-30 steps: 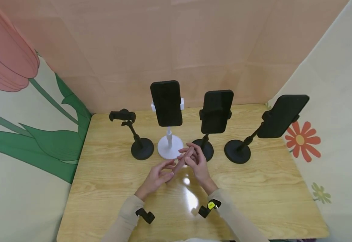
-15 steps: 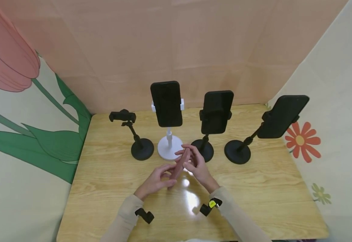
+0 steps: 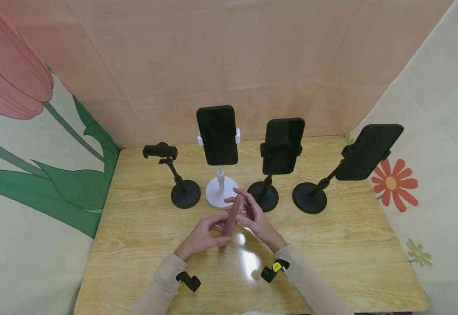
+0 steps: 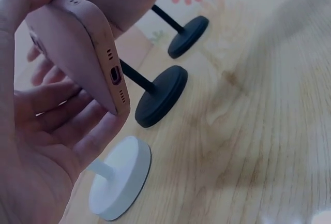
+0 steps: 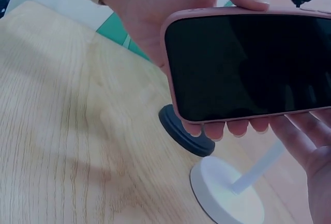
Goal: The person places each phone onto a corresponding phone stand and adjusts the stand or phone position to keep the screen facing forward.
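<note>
A phone in a pink case point(image 3: 232, 216) is held above the table, tilted on edge between both hands. My left hand point(image 3: 202, 237) grips its near end, with the thumb along one long edge and the fingers along the other, as the left wrist view shows. At the far end my right hand point(image 3: 259, 222) holds the phone, thumb on the near side and fingers reaching past it. The phone's dark screen point(image 5: 248, 63) faces the right wrist camera. Its charging port point(image 4: 115, 75) shows in the left wrist view.
Behind the hands stand a bare black phone stand point(image 3: 185, 194), a white stand point(image 3: 215, 192) with a black phone point(image 3: 217, 135), and two black stands point(image 3: 268, 199) point(image 3: 309, 198) bearing black phones point(image 3: 283, 146) point(image 3: 366, 151). The wooden table point(image 3: 142, 245) meets fabric backdrops.
The phone has turned to a steeper slant in the head view, its near end coming closer to the person. Both hands shift slightly with it, and the stands stay put.
</note>
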Demonstrator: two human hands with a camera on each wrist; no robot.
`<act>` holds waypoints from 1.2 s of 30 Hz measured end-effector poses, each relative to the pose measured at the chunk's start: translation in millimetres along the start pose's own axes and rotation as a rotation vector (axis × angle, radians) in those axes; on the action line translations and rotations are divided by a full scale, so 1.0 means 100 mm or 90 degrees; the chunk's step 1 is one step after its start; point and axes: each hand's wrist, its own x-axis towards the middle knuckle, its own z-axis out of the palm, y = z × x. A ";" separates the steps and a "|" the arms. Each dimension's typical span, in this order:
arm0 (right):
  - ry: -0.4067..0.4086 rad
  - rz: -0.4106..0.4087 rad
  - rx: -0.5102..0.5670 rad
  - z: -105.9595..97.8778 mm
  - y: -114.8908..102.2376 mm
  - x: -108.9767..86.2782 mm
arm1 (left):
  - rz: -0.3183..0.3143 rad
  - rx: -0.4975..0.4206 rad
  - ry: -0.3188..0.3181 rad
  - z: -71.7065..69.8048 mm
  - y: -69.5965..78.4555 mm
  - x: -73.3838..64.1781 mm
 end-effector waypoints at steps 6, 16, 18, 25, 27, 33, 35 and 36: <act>0.001 0.012 0.002 0.02 -0.03 0.01 | 0.002 -0.011 0.014 0.01 0.00 0.01; 0.016 0.030 -0.005 0.04 -0.03 0.00 | -0.010 -0.007 -0.005 -0.02 0.15 0.00; 0.019 0.033 -0.004 0.05 -0.03 0.00 | -0.006 -0.007 -0.005 -0.02 0.15 0.00; 0.025 0.019 -0.005 0.07 0.00 0.00 | 0.004 -0.002 0.007 -0.02 -0.03 0.00; 0.036 0.013 -0.004 0.07 0.02 0.00 | 0.000 0.008 0.005 -0.02 -0.03 0.00; 0.087 -0.016 0.022 0.07 0.07 -0.01 | -0.008 0.059 0.007 -0.05 -0.02 0.01; 0.097 -0.028 0.031 0.06 0.09 -0.01 | -0.015 0.083 0.023 -0.08 -0.01 0.00; 0.100 -0.031 0.033 0.06 0.10 -0.01 | -0.021 0.092 0.036 -0.09 -0.01 -0.01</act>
